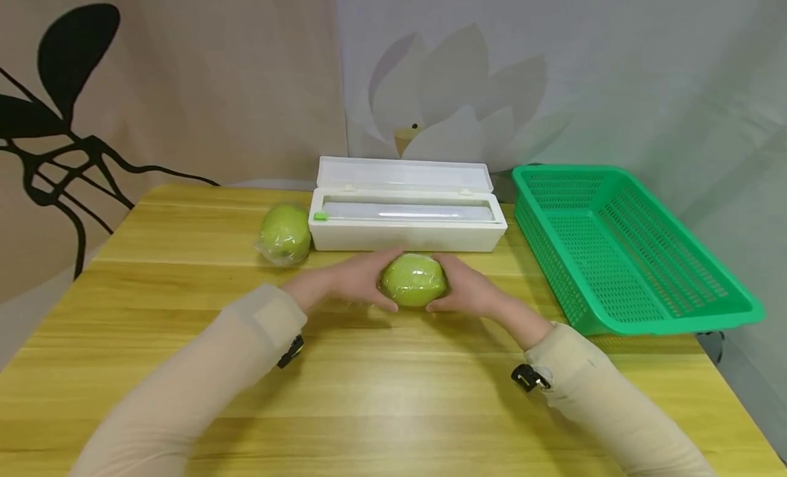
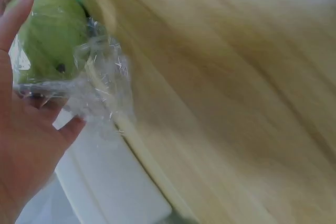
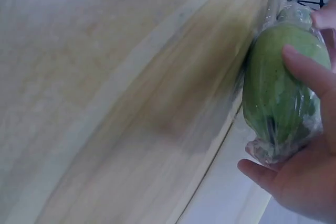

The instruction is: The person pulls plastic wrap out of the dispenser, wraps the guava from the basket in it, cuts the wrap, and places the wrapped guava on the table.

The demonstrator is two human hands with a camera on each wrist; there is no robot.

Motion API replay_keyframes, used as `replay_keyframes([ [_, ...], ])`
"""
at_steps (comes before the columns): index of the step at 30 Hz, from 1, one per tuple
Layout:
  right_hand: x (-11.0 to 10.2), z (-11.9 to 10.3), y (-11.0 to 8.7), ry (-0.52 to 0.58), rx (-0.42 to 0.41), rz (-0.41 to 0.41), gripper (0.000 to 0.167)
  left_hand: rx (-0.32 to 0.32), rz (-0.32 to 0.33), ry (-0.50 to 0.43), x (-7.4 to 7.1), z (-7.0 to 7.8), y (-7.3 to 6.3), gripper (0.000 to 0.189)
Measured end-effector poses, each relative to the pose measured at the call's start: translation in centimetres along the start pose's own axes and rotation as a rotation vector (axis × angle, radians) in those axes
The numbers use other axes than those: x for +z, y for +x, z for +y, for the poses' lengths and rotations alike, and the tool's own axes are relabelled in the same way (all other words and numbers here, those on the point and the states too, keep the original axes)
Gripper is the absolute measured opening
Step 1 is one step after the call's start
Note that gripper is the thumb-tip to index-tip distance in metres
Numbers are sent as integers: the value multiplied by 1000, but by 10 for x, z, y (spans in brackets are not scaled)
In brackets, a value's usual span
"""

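Note:
A green apple (image 1: 413, 280) in clear cling film is held between both hands, in front of the white film box. My left hand (image 1: 363, 275) grips its left side, thumb toward me and fingers round the back. On the other side my right hand (image 1: 470, 285) grips it in the same way. Loose film (image 2: 107, 77) flares out from the apple (image 2: 52, 35) in the left wrist view. In the right wrist view the film is bunched at the end of the apple (image 3: 278, 87) by the palm, and the thumb lies along the fruit.
Behind the hands stands a white cling film box (image 1: 406, 236), its lid up and a roll inside. A second wrapped green apple (image 1: 285, 232) sits at its left end. To the right is a green plastic basket (image 1: 553, 279) on the wooden table (image 1: 393, 409). A printed cloth hangs behind.

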State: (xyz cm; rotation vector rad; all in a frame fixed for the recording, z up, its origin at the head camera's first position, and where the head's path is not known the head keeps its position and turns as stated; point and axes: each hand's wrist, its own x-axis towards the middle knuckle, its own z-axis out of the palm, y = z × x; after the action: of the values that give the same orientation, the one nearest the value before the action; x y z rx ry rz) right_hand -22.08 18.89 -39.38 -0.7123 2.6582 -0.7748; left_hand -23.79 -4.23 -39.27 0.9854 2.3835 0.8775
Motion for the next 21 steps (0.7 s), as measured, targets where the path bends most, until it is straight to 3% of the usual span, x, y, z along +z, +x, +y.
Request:
replay_keyframes([
  [3, 1, -1, -1, -5, 26, -7, 86, -95, -12, 38, -3, -3, -14, 115],
  [7, 0, -1, -2, -5, 51, -14, 87, -182, -13, 127, -11, -12, -32, 108],
  [10, -2, -1, -3, -6, 49, -21, 86, -215, -11, 180, -16, -19, -39, 87],
  [15, -2, 1, -2, -7, 30, -25, 84, -264, 23, 235, -21, -23, -42, 30],
  [17, -2, 1, -1, -2, 34, -27, 84, -279, 39, 202, -22, -23, -42, 16],
  [21, -2, 1, 0, -5, 42, -34, 84, -302, 85, 102, -24, -22, -42, 13],
])
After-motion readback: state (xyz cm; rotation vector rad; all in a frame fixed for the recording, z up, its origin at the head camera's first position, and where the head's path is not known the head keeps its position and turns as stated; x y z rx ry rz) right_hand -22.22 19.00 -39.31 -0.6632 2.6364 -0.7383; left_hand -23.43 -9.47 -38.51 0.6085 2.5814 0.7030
